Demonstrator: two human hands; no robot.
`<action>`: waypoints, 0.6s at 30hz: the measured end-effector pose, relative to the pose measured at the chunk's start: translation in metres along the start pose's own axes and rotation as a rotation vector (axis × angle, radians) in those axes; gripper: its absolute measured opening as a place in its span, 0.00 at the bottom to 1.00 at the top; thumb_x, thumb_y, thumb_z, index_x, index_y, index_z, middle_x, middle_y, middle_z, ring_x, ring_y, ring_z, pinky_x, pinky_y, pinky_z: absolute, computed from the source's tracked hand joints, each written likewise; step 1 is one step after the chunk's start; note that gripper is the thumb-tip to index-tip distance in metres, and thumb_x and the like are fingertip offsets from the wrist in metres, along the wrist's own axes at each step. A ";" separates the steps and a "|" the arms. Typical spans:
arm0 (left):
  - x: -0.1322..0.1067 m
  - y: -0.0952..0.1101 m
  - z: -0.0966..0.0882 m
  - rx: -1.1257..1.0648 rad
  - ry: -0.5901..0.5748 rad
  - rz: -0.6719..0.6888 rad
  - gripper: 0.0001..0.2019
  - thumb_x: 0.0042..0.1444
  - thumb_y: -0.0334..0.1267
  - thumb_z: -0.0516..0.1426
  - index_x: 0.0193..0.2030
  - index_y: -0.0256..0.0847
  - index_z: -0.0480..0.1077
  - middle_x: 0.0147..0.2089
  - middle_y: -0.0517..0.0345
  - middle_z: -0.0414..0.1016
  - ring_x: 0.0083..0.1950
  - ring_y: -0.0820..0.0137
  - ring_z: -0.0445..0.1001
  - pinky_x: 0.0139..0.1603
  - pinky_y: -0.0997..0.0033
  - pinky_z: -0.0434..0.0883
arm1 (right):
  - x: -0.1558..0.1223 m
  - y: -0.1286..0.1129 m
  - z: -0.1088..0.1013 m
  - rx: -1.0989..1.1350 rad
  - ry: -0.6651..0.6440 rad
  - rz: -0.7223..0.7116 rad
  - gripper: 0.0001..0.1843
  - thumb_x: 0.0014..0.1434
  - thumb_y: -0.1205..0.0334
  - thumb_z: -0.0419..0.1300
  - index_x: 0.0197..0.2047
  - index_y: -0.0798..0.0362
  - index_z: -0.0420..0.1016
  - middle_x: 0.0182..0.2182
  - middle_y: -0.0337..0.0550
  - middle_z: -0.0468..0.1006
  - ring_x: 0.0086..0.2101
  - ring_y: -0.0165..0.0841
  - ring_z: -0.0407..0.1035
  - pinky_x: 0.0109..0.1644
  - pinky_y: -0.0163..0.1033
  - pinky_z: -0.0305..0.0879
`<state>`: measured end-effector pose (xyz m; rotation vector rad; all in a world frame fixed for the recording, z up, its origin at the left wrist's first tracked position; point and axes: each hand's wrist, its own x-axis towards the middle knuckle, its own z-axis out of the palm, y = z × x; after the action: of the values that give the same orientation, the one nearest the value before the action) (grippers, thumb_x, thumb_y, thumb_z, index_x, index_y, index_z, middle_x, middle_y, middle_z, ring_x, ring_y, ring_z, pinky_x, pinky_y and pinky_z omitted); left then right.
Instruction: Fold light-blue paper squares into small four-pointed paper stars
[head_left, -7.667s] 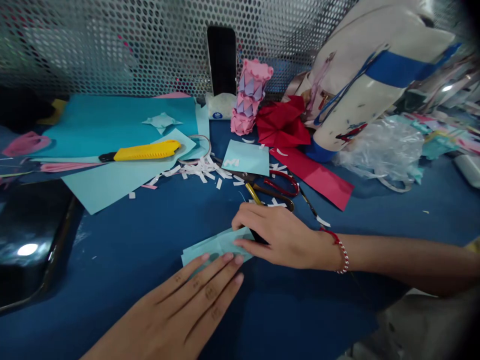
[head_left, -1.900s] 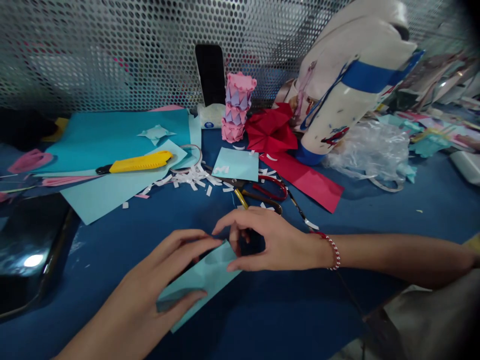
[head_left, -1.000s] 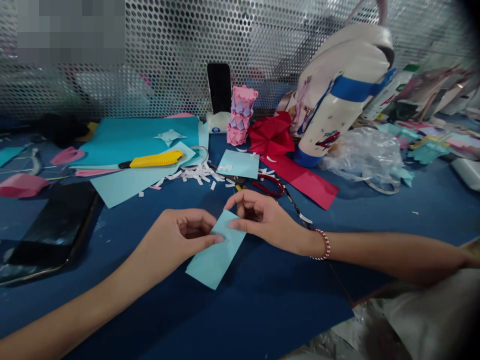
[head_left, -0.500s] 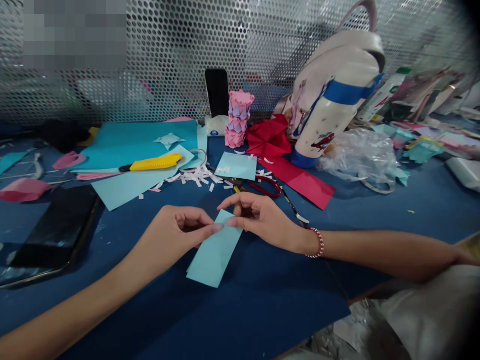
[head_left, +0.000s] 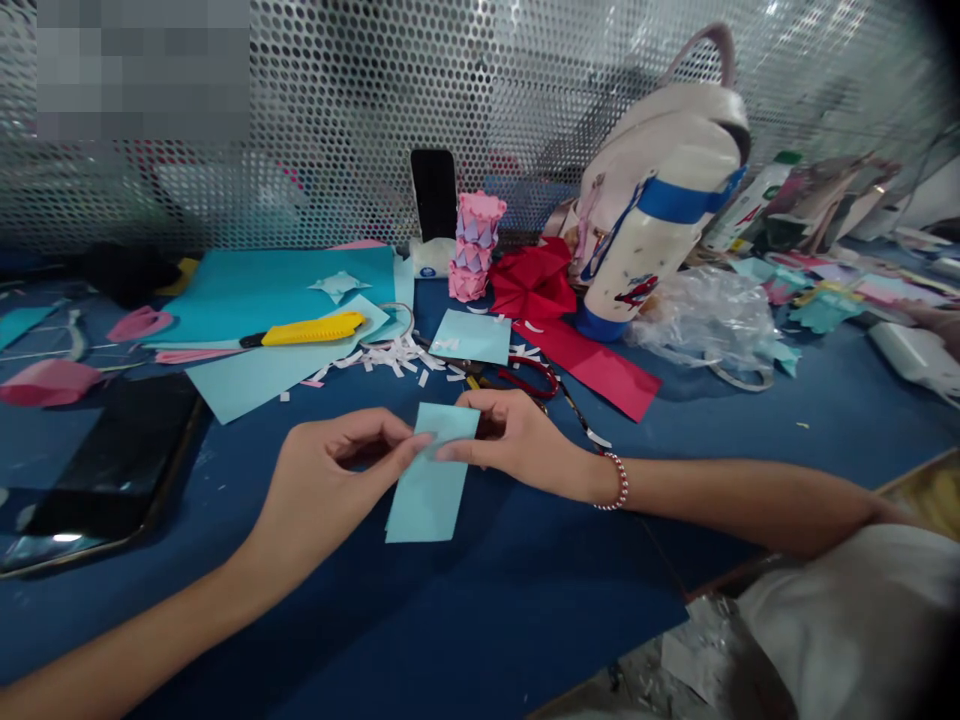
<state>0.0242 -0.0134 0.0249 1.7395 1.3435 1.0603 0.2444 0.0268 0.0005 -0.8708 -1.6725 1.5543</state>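
A folded strip of light blue paper [head_left: 431, 495] is held between both hands over the blue table, its layers slightly apart at the lower left corner. My left hand [head_left: 341, 470] pinches its left edge between thumb and fingers. From the other side, my right hand [head_left: 517, 440] grips the upper right part, thumb in front and fingers partly hidden behind. Just beyond the hands lie red-handled scissors [head_left: 536, 382], a light blue paper square [head_left: 474, 337] and white paper scraps [head_left: 397, 353].
A yellow cutter [head_left: 313, 329] rests on blue sheets [head_left: 292, 285]. Behind stand a pink paper tower [head_left: 477, 245], a phone [head_left: 434, 195], a bottle [head_left: 652, 245] and a bag [head_left: 622, 140]. A large dark phone [head_left: 112, 460] lies left; a red strip [head_left: 600, 368] lies right.
The folded paper has turned more upright, and its top now shows fully between the hands. My right fingers have moved from the top edge to behind the right side.
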 end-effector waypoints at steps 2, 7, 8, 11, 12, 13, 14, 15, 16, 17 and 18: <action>-0.001 -0.001 0.001 -0.011 0.033 0.000 0.14 0.60 0.47 0.67 0.25 0.46 0.78 0.24 0.63 0.75 0.27 0.72 0.73 0.27 0.77 0.69 | 0.002 0.000 -0.002 -0.039 0.034 0.005 0.32 0.53 0.35 0.81 0.31 0.52 0.72 0.26 0.33 0.70 0.27 0.28 0.61 0.29 0.35 0.57; 0.005 -0.001 0.002 -0.038 0.064 -0.033 0.14 0.60 0.47 0.67 0.26 0.46 0.80 0.24 0.63 0.77 0.25 0.74 0.74 0.24 0.80 0.68 | 0.007 -0.002 -0.010 -0.055 0.053 -0.003 0.31 0.58 0.34 0.76 0.28 0.52 0.72 0.23 0.33 0.70 0.24 0.26 0.61 0.28 0.35 0.57; 0.006 -0.001 0.002 -0.040 0.065 -0.039 0.13 0.60 0.47 0.68 0.26 0.46 0.80 0.24 0.63 0.77 0.25 0.74 0.74 0.23 0.80 0.67 | 0.008 -0.002 -0.011 -0.044 0.048 -0.006 0.30 0.59 0.34 0.76 0.29 0.52 0.73 0.22 0.32 0.70 0.23 0.25 0.61 0.28 0.35 0.57; 0.007 -0.002 0.002 -0.047 0.068 -0.054 0.13 0.58 0.47 0.68 0.26 0.46 0.81 0.25 0.63 0.78 0.25 0.74 0.74 0.24 0.81 0.67 | 0.012 -0.003 -0.013 -0.015 0.024 -0.007 0.29 0.59 0.37 0.77 0.29 0.53 0.75 0.21 0.30 0.67 0.22 0.23 0.59 0.27 0.33 0.56; 0.007 -0.003 0.002 -0.050 0.070 -0.060 0.13 0.58 0.47 0.68 0.25 0.46 0.81 0.24 0.62 0.78 0.25 0.74 0.74 0.24 0.81 0.67 | 0.013 -0.003 -0.013 -0.009 0.014 -0.004 0.29 0.59 0.38 0.77 0.29 0.53 0.75 0.21 0.30 0.68 0.22 0.23 0.60 0.27 0.33 0.57; 0.007 -0.004 0.002 -0.054 0.071 -0.067 0.13 0.58 0.47 0.68 0.25 0.45 0.80 0.24 0.63 0.77 0.24 0.75 0.73 0.23 0.81 0.66 | 0.014 -0.004 -0.014 -0.005 0.001 0.000 0.29 0.59 0.38 0.77 0.28 0.53 0.75 0.22 0.31 0.69 0.22 0.23 0.61 0.27 0.32 0.58; 0.007 -0.005 0.002 -0.056 0.072 -0.074 0.14 0.58 0.48 0.68 0.25 0.45 0.80 0.23 0.63 0.77 0.24 0.75 0.72 0.22 0.81 0.65 | 0.015 -0.004 -0.015 0.001 -0.021 0.005 0.29 0.60 0.37 0.76 0.28 0.53 0.75 0.23 0.32 0.71 0.22 0.23 0.63 0.26 0.32 0.60; 0.007 -0.007 0.002 -0.058 0.073 -0.081 0.14 0.59 0.48 0.68 0.25 0.45 0.80 0.23 0.63 0.76 0.23 0.75 0.71 0.22 0.81 0.64 | 0.015 -0.005 -0.015 0.009 -0.048 0.012 0.29 0.61 0.36 0.75 0.29 0.53 0.75 0.24 0.34 0.74 0.23 0.24 0.66 0.26 0.32 0.63; 0.007 -0.008 0.002 -0.060 0.071 -0.087 0.15 0.59 0.49 0.68 0.25 0.45 0.80 0.23 0.62 0.76 0.23 0.75 0.71 0.21 0.80 0.63 | 0.016 -0.005 -0.016 0.018 -0.072 0.016 0.29 0.63 0.35 0.74 0.31 0.53 0.76 0.26 0.36 0.76 0.24 0.25 0.69 0.26 0.31 0.65; 0.007 -0.009 0.002 -0.062 0.068 -0.091 0.15 0.59 0.50 0.68 0.26 0.45 0.80 0.23 0.62 0.76 0.23 0.74 0.71 0.21 0.80 0.62 | 0.016 -0.005 -0.017 0.026 -0.091 0.019 0.29 0.64 0.34 0.73 0.32 0.53 0.76 0.27 0.37 0.77 0.25 0.27 0.72 0.26 0.31 0.67; 0.008 -0.010 0.002 -0.064 0.065 -0.092 0.15 0.59 0.50 0.68 0.26 0.45 0.80 0.23 0.62 0.76 0.24 0.74 0.71 0.21 0.79 0.62 | 0.016 -0.004 -0.017 0.031 -0.107 0.022 0.29 0.65 0.34 0.72 0.33 0.52 0.75 0.27 0.37 0.78 0.27 0.28 0.75 0.26 0.31 0.67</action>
<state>0.0226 -0.0036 0.0167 1.5938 1.4008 1.1040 0.2500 0.0492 0.0063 -0.8050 -1.7142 1.6630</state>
